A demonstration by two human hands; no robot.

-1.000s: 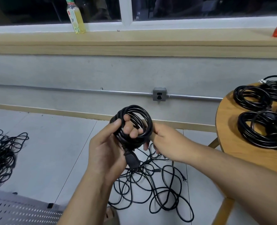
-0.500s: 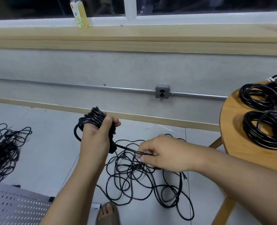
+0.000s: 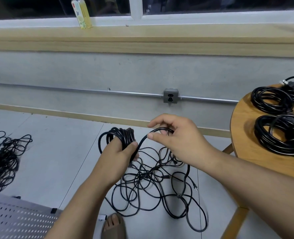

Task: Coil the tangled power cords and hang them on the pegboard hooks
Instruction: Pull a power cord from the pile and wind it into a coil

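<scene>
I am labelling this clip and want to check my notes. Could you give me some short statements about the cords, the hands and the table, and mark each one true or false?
1. The left hand grips a coil of black cord. True.
2. The right hand is empty. False: it holds a strand that runs to the coil.
3. Coiled cords lie on the round wooden table. True.
4. The bottle stands on the floor. False: it stands on the window sill.
5. A tangle of cords lies on the floor below the hands. True.
</scene>
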